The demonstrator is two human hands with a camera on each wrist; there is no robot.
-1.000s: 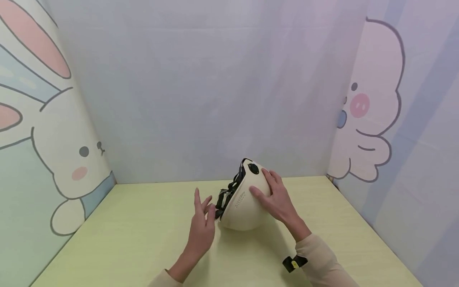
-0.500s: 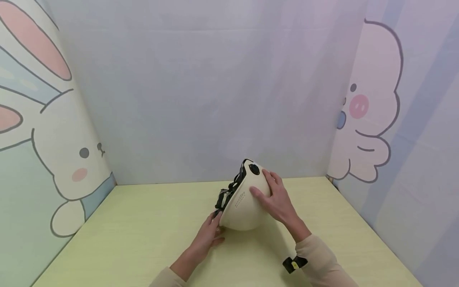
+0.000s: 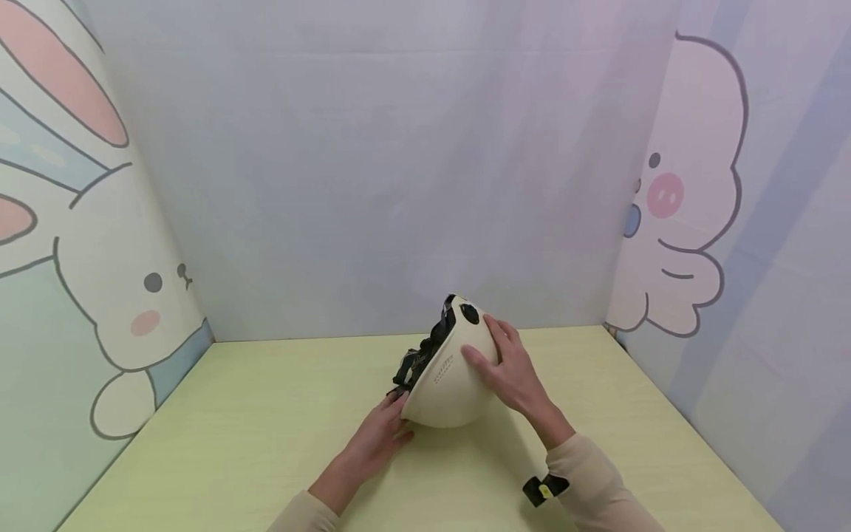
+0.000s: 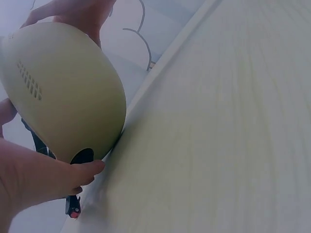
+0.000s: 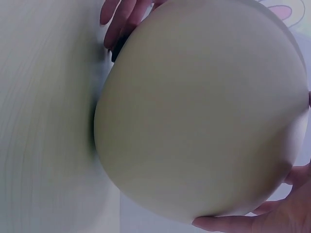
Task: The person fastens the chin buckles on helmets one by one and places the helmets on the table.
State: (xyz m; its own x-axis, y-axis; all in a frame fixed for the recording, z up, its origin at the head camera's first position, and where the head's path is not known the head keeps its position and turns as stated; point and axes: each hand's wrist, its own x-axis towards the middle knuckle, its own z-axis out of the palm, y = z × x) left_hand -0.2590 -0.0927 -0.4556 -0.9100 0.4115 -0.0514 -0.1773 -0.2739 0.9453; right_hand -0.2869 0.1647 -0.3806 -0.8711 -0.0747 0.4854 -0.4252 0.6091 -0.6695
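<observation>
Lowered since a second ago, my left hand (image 3: 375,441) pinches the helmet (image 3: 447,395) at eight o'clock. My right hand (image 3: 515,372), spread, clasps it at three. It sits tilted at my twelve.

Smooth, matt, plastic-looking helmet (image 3: 452,388), cloth-like straps (image 3: 405,366), wood-grained tabletop (image 3: 266,421).

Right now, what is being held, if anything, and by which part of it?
A cream helmet: the right hand grips its outer shell near a black disc; the left hand holds its lower rim.
</observation>
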